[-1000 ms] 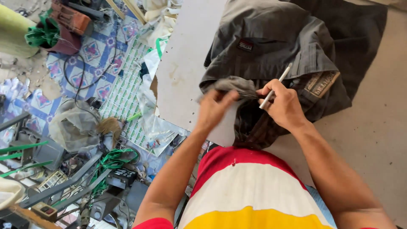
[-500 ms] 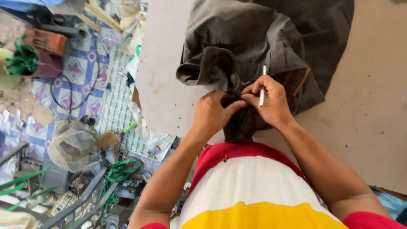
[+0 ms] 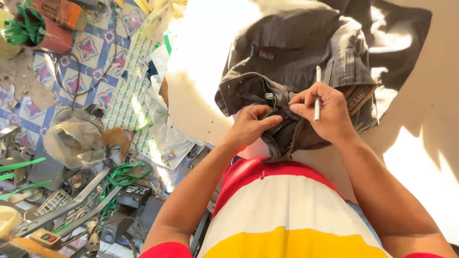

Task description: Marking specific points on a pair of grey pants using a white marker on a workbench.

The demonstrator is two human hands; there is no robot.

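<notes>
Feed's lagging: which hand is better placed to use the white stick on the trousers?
Right. The right hand already holds the white stick above the grey trousers; the left hand is pinching the cloth.

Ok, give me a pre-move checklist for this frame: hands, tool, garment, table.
1. Left hand pinching the fabric fold of the grey trousers: ok.
2. Right hand holding the thin white tool upright between its fingers: ok.
3. Tool tip touching the fabric: cannot tell, hidden by the fingers.
4. Zipper area exposed between both hands: ok.
5. Trousers fully supported on the pale table: ok.
6. Lighting even over the work spot: not ok, harsh sun patches and shadow.
</notes>
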